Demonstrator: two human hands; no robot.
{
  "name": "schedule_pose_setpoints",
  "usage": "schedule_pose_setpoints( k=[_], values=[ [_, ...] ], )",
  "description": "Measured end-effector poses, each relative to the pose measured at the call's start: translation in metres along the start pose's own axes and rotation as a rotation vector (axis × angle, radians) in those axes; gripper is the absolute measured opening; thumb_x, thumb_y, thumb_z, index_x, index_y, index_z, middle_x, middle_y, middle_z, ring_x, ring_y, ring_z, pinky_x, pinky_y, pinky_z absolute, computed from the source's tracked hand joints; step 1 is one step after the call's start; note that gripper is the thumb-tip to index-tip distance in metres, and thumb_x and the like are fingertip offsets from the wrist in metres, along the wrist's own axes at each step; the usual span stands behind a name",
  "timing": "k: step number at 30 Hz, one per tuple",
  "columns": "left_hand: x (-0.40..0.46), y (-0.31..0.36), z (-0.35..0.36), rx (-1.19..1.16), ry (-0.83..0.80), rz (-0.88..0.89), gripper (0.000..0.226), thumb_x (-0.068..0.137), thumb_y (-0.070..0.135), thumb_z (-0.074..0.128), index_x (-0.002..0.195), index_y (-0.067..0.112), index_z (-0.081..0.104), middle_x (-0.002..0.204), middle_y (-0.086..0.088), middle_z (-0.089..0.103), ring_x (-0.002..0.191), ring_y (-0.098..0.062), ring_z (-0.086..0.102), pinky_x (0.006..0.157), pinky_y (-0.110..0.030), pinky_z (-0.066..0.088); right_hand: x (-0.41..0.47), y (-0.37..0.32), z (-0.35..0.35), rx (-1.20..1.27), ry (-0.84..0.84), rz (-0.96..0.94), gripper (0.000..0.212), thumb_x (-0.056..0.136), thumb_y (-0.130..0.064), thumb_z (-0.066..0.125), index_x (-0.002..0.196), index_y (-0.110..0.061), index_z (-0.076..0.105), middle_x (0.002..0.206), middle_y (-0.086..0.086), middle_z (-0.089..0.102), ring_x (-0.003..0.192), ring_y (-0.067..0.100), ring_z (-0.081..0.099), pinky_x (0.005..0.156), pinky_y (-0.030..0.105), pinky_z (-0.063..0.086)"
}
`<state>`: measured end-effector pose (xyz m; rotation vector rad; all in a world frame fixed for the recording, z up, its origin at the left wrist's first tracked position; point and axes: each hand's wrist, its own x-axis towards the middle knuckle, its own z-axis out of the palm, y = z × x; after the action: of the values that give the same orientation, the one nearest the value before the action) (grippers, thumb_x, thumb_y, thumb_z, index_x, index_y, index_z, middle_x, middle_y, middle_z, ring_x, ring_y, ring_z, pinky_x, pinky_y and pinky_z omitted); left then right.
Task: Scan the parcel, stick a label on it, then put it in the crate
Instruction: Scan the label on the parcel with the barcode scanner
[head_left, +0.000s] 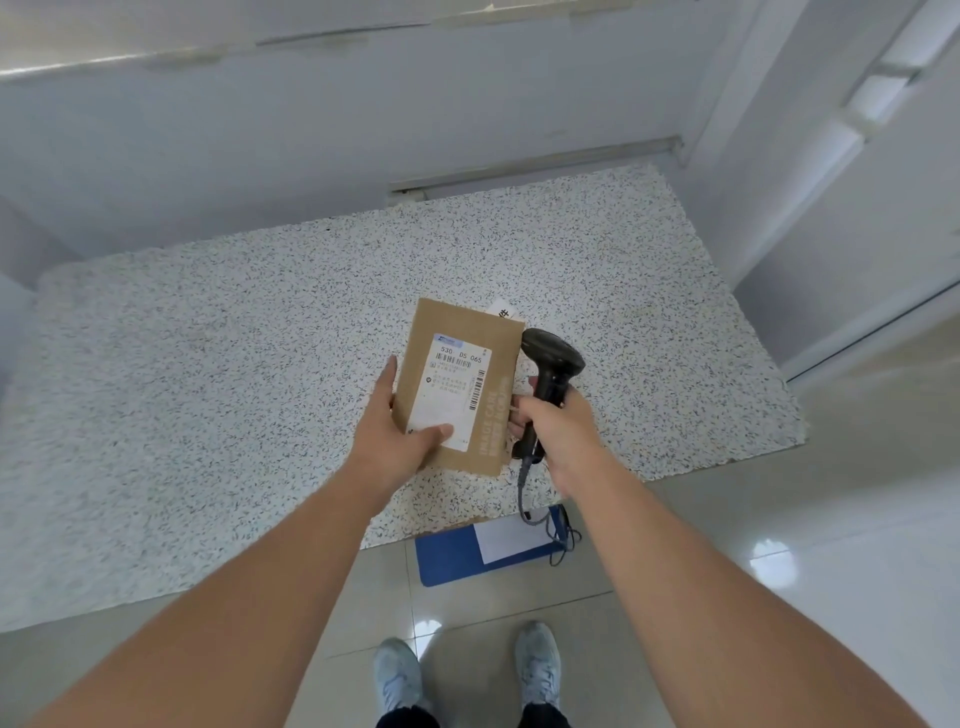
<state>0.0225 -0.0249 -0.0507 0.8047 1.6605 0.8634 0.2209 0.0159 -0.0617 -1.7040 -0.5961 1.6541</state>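
Observation:
A flat brown cardboard parcel (462, 338) with a white shipping label and barcodes on its top face is held above the speckled table (208, 364). My left hand (395, 431) grips its near left corner, thumb on the label. My right hand (558, 431) is closed around the handle of a black barcode scanner (553, 358), whose head sits just to the right of the parcel's far edge. A small white label (503, 310) lies on the table behind the parcel, partly hidden by it.
The scanner's cable (524, 493) hangs over the table's front edge. A blue crate (447, 564) with a white sheet in it stands on the tiled floor under that edge. White walls close in behind and on the right. My shoes show below.

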Motion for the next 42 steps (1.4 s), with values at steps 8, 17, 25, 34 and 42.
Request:
schedule_pose_setpoints(
  k=[8,17,25,34,42],
  values=[
    [0.006,-0.009,0.000,-0.160,0.088,0.001,0.090,0.085,-0.001,0.077,0.155,0.036,0.035,0.135,0.008,0.063,0.120,-0.022,0.064,0.080,-0.044,0.064,-0.015,-0.023,0.017,-0.233,0.073,-0.198,0.028,0.081,-0.009,0.063,0.098,-0.031,0.061,0.091,0.009,0.072,0.077,0.019,0.068,0.066,0.034,0.056],
    [0.013,-0.004,0.001,-0.166,0.256,0.092,0.093,0.084,-0.002,0.075,0.157,0.034,0.029,0.136,0.010,0.056,0.130,-0.022,0.056,0.099,-0.056,0.055,-0.043,-0.022,0.040,-0.183,-0.085,-0.126,0.033,0.074,0.001,0.052,0.099,-0.018,0.062,0.078,0.005,0.057,0.068,0.020,0.051,0.064,0.037,0.046],
    [0.011,0.000,0.007,-0.186,0.238,0.130,0.089,0.087,-0.008,0.069,0.157,0.029,0.029,0.131,0.012,0.055,0.130,-0.025,0.056,0.102,-0.057,0.053,-0.056,-0.026,0.040,-0.162,-0.167,-0.081,0.035,0.074,0.007,0.050,0.105,-0.005,0.061,0.075,0.007,0.053,0.058,0.014,0.050,0.050,0.023,0.045],
    [0.009,0.003,0.011,-0.155,0.268,0.108,0.090,0.086,-0.005,0.071,0.157,0.032,0.029,0.134,0.010,0.053,0.131,-0.026,0.055,0.102,-0.057,0.052,-0.049,-0.022,0.030,-0.185,-0.141,-0.143,0.028,0.077,-0.004,0.055,0.101,-0.018,0.062,0.078,0.003,0.059,0.066,0.017,0.056,0.062,0.035,0.050],
    [0.010,-0.001,0.006,-0.177,0.261,-0.022,0.088,0.088,-0.003,0.071,0.155,0.038,0.032,0.130,0.010,0.056,0.120,-0.028,0.062,0.073,-0.044,0.065,-0.015,-0.013,0.011,-0.327,0.016,-0.315,0.024,0.094,-0.024,0.062,0.110,-0.025,0.045,0.089,0.004,0.064,0.063,0.011,0.060,0.040,0.015,0.043]
  ],
)
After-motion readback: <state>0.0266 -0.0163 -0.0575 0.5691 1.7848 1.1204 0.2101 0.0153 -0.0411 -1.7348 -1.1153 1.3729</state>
